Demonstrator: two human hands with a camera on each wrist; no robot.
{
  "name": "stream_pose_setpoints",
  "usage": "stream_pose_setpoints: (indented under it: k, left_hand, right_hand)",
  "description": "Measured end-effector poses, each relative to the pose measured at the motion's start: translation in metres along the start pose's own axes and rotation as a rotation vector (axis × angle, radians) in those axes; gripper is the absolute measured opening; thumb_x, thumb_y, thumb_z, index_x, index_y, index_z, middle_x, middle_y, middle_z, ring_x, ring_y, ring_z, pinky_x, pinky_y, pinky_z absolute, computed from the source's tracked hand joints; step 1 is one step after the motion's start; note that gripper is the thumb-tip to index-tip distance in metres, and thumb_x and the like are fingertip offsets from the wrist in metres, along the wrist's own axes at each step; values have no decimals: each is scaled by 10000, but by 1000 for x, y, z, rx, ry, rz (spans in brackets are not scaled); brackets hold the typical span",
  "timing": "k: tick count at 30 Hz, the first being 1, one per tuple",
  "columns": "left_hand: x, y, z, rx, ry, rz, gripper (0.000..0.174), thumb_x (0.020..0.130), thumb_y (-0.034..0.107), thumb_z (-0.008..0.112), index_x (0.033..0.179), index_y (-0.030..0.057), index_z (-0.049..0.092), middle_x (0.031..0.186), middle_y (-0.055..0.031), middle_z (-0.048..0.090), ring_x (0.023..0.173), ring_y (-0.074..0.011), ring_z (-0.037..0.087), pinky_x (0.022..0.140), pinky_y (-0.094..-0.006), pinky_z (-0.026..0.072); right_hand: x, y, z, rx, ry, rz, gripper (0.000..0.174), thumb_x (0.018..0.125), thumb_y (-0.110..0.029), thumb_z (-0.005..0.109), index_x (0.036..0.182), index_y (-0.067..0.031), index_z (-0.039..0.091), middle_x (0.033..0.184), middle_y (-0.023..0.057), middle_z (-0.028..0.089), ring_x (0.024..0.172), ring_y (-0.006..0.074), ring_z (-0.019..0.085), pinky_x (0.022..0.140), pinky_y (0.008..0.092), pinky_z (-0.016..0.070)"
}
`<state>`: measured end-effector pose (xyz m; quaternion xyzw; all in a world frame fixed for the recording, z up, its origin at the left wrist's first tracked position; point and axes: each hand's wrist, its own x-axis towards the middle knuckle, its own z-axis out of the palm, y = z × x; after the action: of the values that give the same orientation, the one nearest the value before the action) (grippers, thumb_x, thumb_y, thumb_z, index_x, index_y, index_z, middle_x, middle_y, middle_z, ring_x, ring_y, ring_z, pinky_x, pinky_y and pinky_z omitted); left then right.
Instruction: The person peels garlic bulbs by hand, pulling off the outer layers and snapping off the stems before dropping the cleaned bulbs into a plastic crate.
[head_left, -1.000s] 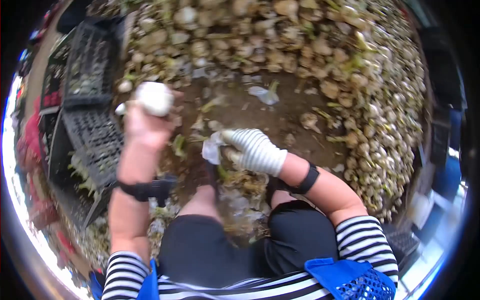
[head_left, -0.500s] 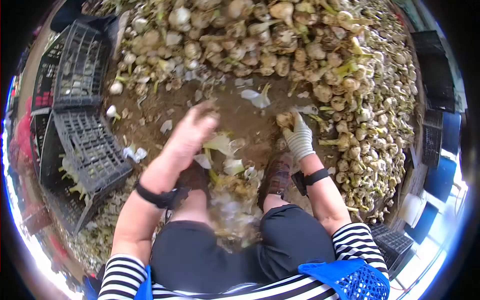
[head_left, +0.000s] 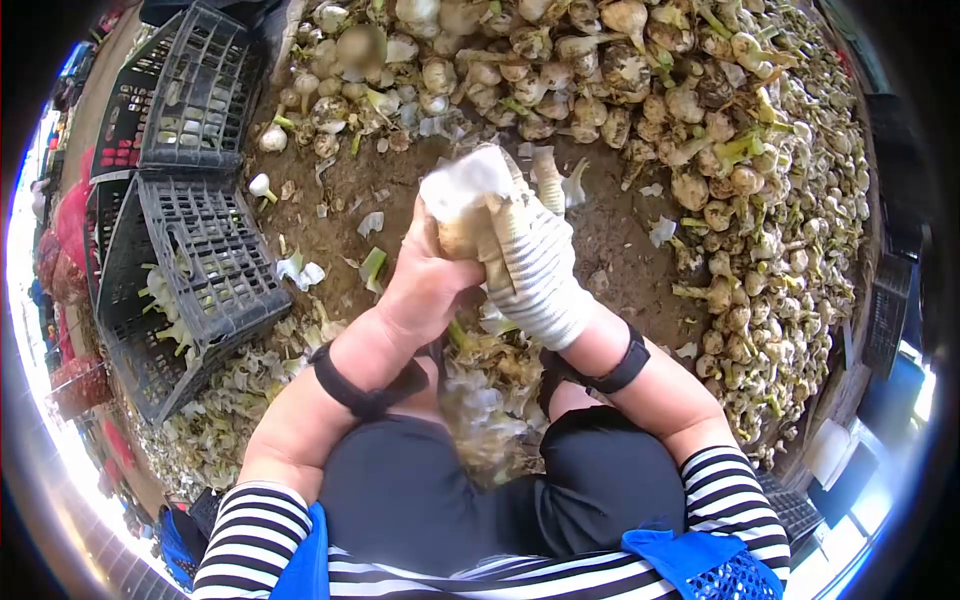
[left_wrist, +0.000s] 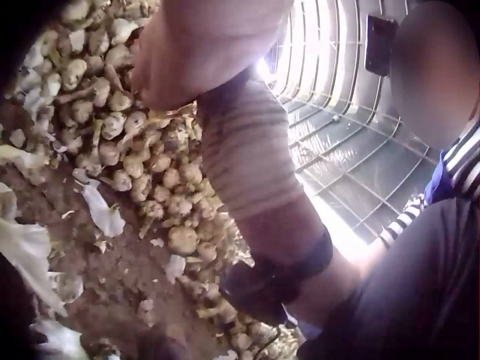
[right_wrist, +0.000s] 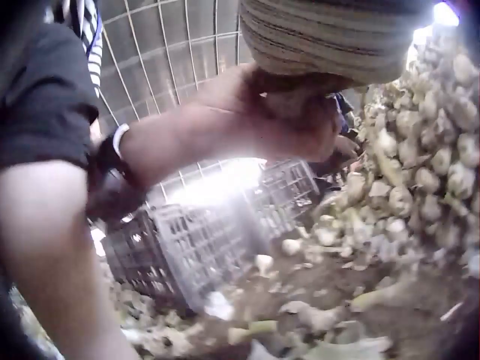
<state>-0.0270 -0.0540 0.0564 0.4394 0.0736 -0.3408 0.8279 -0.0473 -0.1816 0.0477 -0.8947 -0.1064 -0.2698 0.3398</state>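
In the head view my bare left hand (head_left: 430,275) and my gloved right hand (head_left: 535,265) meet over the dirt in front of my knees. Between them is a garlic bulb (head_left: 458,232), tan below, with bright white skin on top. My left thumb and fingers grip its lower side. The striped glove's fingers curl over its right side and hold the outer skin. In the left wrist view the bare hand (left_wrist: 210,49) crosses the top, hiding the bulb. The gloved hand (right_wrist: 330,37) fills the top of the right wrist view, just above the bare hand (right_wrist: 292,127).
A large heap of garlic bulbs (head_left: 780,250) curves round the far side and right. Black plastic crates (head_left: 210,260) stand at the left. Loose bulbs (head_left: 262,187) and torn skins (head_left: 300,270) lie on the dirt. More peelings (head_left: 490,390) are piled between my legs.
My left hand held a white bulb at the left, then came back without it. The right hand took a brownish bulb from the right side; both hands are now together on a bulb.
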Motion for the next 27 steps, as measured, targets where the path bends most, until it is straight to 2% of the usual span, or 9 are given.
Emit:
stream_pose_setpoints:
  k: [4, 6, 10, 12, 16, 19, 20, 22, 27]
  left_hand:
    - [-2, -7, -5, -46, 33, 69, 661, 610, -171, 547, 1186, 113, 390, 1140, -57, 492, 1033, -173, 521, 831, -279, 478]
    - [-3, -3, -14, -94, 8, 67, 664, 605, -158, 561, 1190, 105, 388, 1106, -53, 499, 1015, -175, 528, 809, -281, 485]
    - [-3, 3, -12, -78, 45, 34, 650, 629, -157, 558, 1206, 87, 384, 1085, -57, 511, 1002, -182, 531, 834, -292, 480]
    - [-4, 3, -2, 34, 47, 22, 659, 649, -157, 548, 1234, 80, 358, 1106, -64, 514, 1034, -191, 522, 874, -310, 464]
    - [-6, 4, -10, 379, -46, 66, 724, 687, -96, 567, 1330, 23, 254, 1255, -127, 459, 1177, -235, 448, 1000, -362, 357]
    - [-2, -8, -12, 89, 8, 9, 630, 726, -67, 571, 1282, 54, 301, 1218, -121, 449, 1150, -222, 446, 960, -375, 388]
    - [-8, 1, -7, 488, -65, 126, 582, 748, -76, 536, 1262, 77, 309, 1224, -129, 443, 1142, -233, 460, 940, -375, 401]
    - [-4, -4, -10, 55, 25, 3, 576, 755, -86, 505, 1264, 82, 296, 1220, -134, 441, 1133, -248, 469, 933, -377, 404]
    - [-8, -5, -13, 141, 35, -46, 610, 753, -77, 508, 1290, 81, 268, 1228, -139, 448, 1132, -255, 477, 935, -374, 405]
  right_hand:
    - [-7, 12, -3, -70, -142, 127, 328, 711, -132, 621, 1009, -28, 532, 1136, 196, 546, 1096, 346, 506, 1013, 541, 271]
    - [-9, 35, -4, -123, -44, 226, 361, 683, -53, 610, 1035, -68, 531, 955, 126, 593, 889, 285, 567, 899, 484, 385]
    - [11, 19, -37, 127, -51, 14, 323, 659, -50, 672, 961, -112, 574, 888, 66, 577, 860, 286, 536, 827, 408, 410]
    - [-4, 17, -22, -105, -126, -191, 374, 646, -97, 622, 1014, -160, 587, 898, 39, 565, 866, 229, 532, 831, 413, 424]
    - [0, 8, -27, -252, -198, -246, 437, 653, -193, 629, 1086, -156, 582, 837, 17, 511, 866, 215, 494, 874, 432, 422]
    - [-6, 4, -25, -342, -112, -239, 439, 653, -189, 628, 1085, -156, 557, 833, -23, 488, 887, 188, 467, 826, 375, 392]
    - [-5, 2, -24, -292, -131, -247, 462, 654, -196, 622, 1107, -149, 547, 843, -19, 509, 888, 194, 473, 826, 389, 385]
    - [-5, 0, -22, -252, -163, -197, 477, 663, -195, 607, 1133, -142, 543, 824, -10, 528, 864, 198, 489, 825, 397, 381]
    - [-13, 3, -15, -305, -229, -204, 482, 683, -200, 588, 1158, -138, 542, 800, 2, 528, 838, 204, 494, 806, 399, 381]
